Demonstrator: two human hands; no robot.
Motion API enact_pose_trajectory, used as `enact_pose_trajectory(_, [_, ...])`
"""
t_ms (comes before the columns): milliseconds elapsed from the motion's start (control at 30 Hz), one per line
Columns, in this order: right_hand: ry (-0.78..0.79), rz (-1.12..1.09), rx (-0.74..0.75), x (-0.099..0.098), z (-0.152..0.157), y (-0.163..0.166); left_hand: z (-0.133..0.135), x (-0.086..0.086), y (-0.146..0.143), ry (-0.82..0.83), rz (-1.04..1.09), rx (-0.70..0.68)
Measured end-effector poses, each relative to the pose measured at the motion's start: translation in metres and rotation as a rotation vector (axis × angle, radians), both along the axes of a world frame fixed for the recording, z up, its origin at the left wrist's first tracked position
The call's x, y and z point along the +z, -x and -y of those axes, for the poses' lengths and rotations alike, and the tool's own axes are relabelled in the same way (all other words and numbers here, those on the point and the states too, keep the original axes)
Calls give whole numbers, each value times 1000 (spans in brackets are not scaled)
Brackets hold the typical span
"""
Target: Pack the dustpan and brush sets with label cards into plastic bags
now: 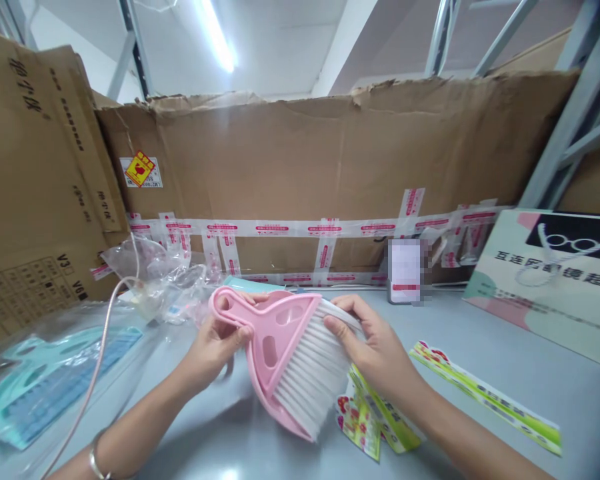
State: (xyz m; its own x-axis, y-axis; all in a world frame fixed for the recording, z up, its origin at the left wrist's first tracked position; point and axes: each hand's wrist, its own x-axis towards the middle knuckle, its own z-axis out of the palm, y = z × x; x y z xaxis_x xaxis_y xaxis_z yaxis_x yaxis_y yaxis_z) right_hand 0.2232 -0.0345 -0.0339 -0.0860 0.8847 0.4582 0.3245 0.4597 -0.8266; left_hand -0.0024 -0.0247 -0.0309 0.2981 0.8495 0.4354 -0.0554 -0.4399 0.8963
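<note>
A pink hand brush with white bristles (pixel 300 373) is nested in a pink dustpan (pixel 275 360), held just above the grey table (pixel 505 380). My left hand (pixel 215 347) is closed around the pink handle at the left. My right hand (pixel 370 340) is wrapped over the top of the bristles and the pan's rim at the right. Both fingers and thumbs press on the set.
A teal brush-and-dustpan set in a clear bag (pixel 50 380) lies at the left, crumpled clear bags (pixel 165 280) behind it. Colourful printed cards (pixel 365 413) and a green strip (pixel 485 393) lie to the right. Taped cardboard (pixel 330 167) walls the back; a printed board (pixel 545 280) leans at right.
</note>
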Motion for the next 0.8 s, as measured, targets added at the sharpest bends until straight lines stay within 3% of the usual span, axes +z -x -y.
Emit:
enact_pose_trajectory(167, [366, -352, 270, -2, -1, 5, 1, 1, 1, -9, 6, 0])
enact_pose_trajectory(233, [450, -402, 309, -4, -3, 7, 3, 1, -1, 40, 17, -31])
enact_pose_trajectory(533, [399, -276, 236, -16, -9, 8, 5, -5, -1, 136, 39, -94])
enact_pose_trajectory(800, [380, -258, 186, -17, -8, 11, 2, -4, 0, 232, 36, -34])
